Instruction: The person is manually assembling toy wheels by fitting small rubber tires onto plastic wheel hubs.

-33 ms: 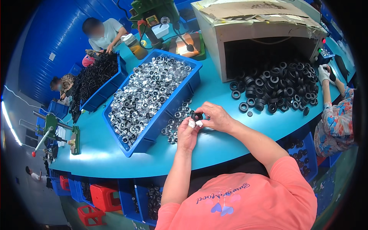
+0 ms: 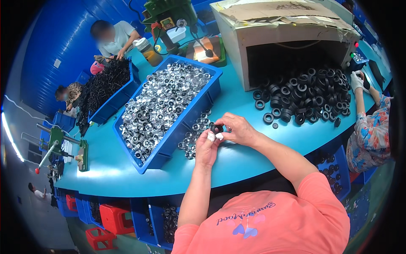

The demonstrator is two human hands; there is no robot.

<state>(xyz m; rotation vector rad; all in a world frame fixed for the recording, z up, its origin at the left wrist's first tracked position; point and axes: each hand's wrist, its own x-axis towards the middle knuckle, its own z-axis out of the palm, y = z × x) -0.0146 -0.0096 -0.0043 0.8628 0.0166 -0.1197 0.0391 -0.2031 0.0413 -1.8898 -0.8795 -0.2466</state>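
Observation:
Above the blue-green table my left hand [image 2: 207,151] and my right hand [image 2: 239,131] meet, both closed on one small black ring [image 2: 216,128]. White wraps cover the tips of both thumbs. My fingers hide part of the ring, and whether another piece sits inside it cannot be made out. Just left of my hands, small clear plastic parts [image 2: 190,144] lie loose on the table. Beyond them stands a tilted-looking blue bin [image 2: 155,155] heaped with clear parts with dark centres [image 2: 169,99]. Ahead to the right spreads a pile of black rings [image 2: 302,95].
A pale box [image 2: 239,48] with a dark opening stands behind the rings. Green presses [image 2: 171,21] rise at the back, with another press [image 2: 82,154] far left. A co-worker's gloved hand [image 2: 357,81] is at right; another person [image 2: 116,38] works behind a bin of black parts [image 2: 111,76].

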